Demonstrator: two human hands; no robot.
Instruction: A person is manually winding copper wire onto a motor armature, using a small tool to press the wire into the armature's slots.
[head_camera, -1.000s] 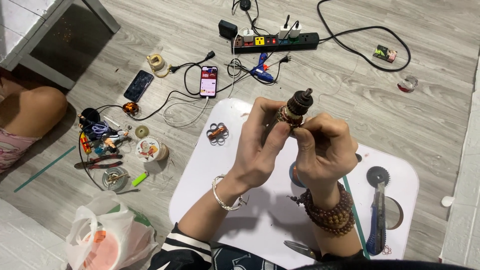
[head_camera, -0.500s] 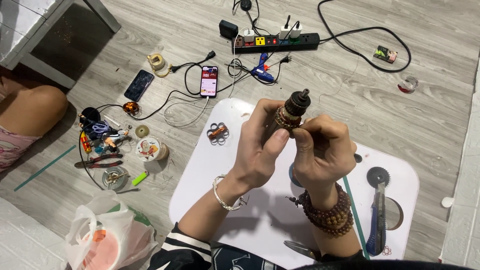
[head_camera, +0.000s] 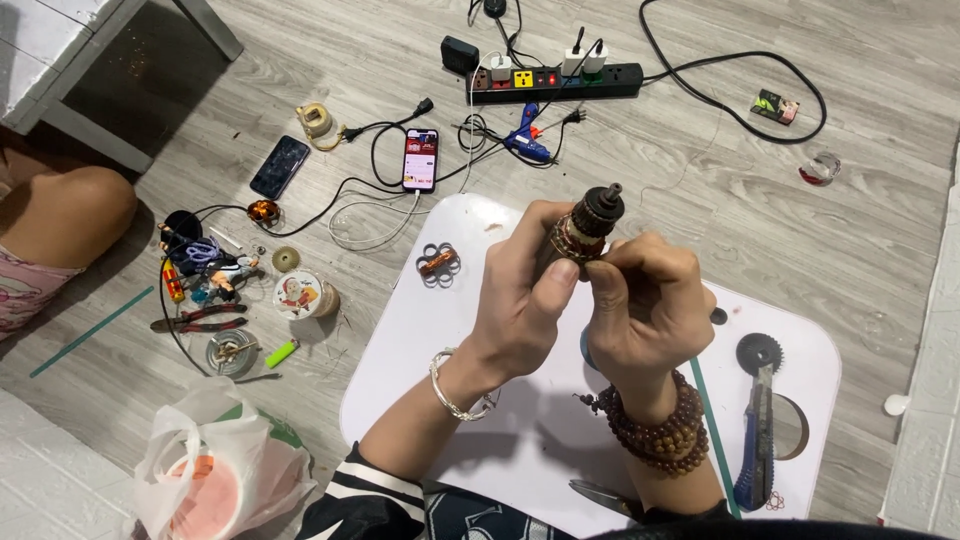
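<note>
Here, from my head view, my left hand (head_camera: 520, 300) and right hand (head_camera: 640, 305) both pinch a small motor armature (head_camera: 585, 228), held upright above the white table (head_camera: 400, 400). A blue utility knife (head_camera: 757, 440) lies right; a copper coil piece (head_camera: 438, 264) left.

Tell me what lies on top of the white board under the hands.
On the white board lie a small copper-wound part, a black toothed wheel, a blue utility knife and scissor tips. Both hands, holding a motor armature, cover its middle.
</note>
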